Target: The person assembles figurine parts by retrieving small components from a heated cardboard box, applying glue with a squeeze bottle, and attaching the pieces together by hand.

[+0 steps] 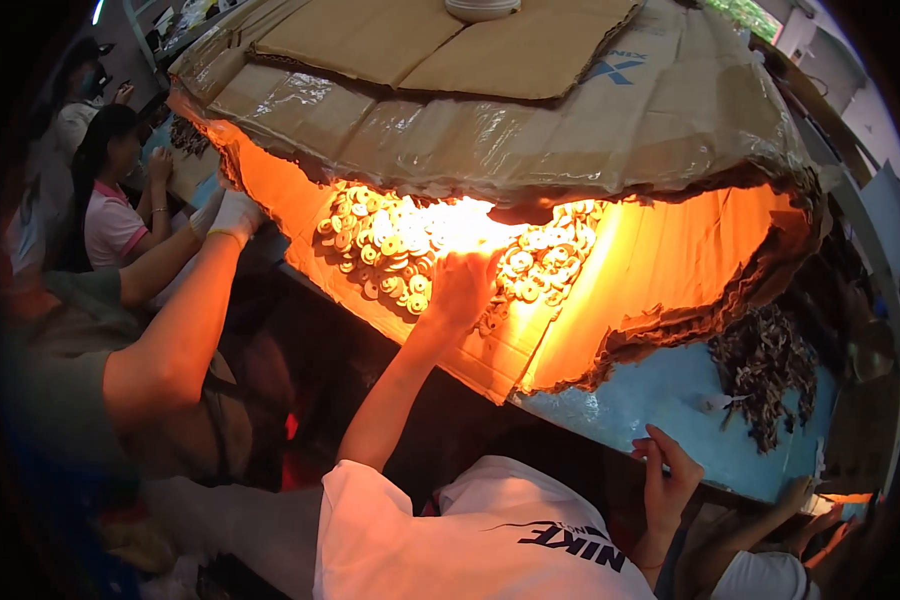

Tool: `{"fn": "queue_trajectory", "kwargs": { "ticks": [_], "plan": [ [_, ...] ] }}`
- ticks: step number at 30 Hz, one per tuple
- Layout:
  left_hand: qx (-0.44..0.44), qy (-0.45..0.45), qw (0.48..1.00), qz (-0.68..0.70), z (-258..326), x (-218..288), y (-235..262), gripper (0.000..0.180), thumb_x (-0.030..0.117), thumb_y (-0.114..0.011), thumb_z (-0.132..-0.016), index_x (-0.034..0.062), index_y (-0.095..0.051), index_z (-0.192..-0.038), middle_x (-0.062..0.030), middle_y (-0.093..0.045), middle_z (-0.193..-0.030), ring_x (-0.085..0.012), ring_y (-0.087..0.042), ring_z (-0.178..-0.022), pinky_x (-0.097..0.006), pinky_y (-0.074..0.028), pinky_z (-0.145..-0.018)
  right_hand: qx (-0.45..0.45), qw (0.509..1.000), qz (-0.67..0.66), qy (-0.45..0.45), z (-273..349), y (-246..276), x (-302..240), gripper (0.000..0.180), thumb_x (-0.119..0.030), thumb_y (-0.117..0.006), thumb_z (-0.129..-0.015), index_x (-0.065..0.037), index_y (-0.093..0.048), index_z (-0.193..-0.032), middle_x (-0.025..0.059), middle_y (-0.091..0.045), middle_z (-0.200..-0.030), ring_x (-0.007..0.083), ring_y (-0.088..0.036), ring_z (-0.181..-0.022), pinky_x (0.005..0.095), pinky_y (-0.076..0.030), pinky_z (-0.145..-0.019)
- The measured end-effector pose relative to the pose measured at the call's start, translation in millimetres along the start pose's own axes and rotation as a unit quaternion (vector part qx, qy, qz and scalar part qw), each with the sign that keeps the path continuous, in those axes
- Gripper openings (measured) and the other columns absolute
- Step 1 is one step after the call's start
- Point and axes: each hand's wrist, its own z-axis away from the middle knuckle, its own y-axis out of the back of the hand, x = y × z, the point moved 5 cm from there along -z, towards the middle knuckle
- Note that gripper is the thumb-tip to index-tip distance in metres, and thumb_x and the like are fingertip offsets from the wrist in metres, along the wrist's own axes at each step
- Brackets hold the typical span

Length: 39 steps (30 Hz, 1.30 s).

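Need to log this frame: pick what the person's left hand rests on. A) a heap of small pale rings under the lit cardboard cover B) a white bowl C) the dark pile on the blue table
A: the left hand lies on the small pale rings glowing beneath the cardboard cover.

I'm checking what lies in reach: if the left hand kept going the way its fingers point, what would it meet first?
Probably more of the small pale rings that the left hand already rests on; depth is unclear.
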Motion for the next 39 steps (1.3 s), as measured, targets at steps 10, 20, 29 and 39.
{"fn": "queue_trajectory", "kwargs": {
  "ticks": [10,20,29,39],
  "plan": [
    [-0.129,0.133,0.982,0.024,-66.9,-31.1,-39.1,0.015,0.011,-0.059,-0.077,0.0001,-0.063,-0.086,-0.0187,-0.061,-0.077,-0.0324,-0.059,-0.069,-0.040,-0.046,-0.063,-0.001,1.000,0.001,-0.009,-1.8,-6.1,-4.5,0.018,0.006,-0.052,-0.083,0.005,-0.063,-0.097,0.0124,-0.066,-0.074,0.0160,-0.064,-0.063,0.0243,-0.051,-0.060],
    [-0.016,0.089,0.988,0.123,-85.7,-20.6,-34.4,0.011,0.013,-0.062,-0.076,0.0032,-0.063,-0.081,-0.0143,-0.058,-0.072,-0.0287,-0.057,-0.068,-0.038,-0.045,-0.062,0.005,1.000,-0.004,-0.007,3.6,-3.9,8.8,0.018,0.007,-0.051,-0.083,0.005,-0.063,-0.097,0.0121,-0.065,-0.073,0.0158,-0.064,-0.064,0.0243,-0.050,-0.060],
    [0.119,0.071,0.970,0.197,-44.0,-28.4,7.2,0.009,0.014,-0.064,-0.074,0.0060,-0.063,-0.076,-0.0102,-0.055,-0.068,-0.0254,-0.055,-0.067,-0.037,-0.045,-0.062,-0.009,1.000,0.014,0.023,5.6,-6.0,-2.4,0.019,0.007,-0.053,-0.081,0.004,-0.063,-0.096,0.0123,-0.065,-0.073,0.0171,-0.064,-0.063,0.0249,-0.049,-0.059],
    [-0.011,-0.065,0.987,0.143,104.6,111.5,103.6,0.021,-0.003,-0.067,-0.066,0.0073,-0.069,-0.084,-0.0046,-0.059,-0.074,-0.0192,-0.057,-0.059,-0.026,-0.046,-0.049,0.007,0.999,0.035,0.009,4.0,-2.7,20.2,0.019,0.003,-0.060,-0.077,0.000,-0.063,-0.095,0.0115,-0.061,-0.066,0.0224,-0.059,-0.055,0.0303,-0.046,-0.051]
  ]
}}
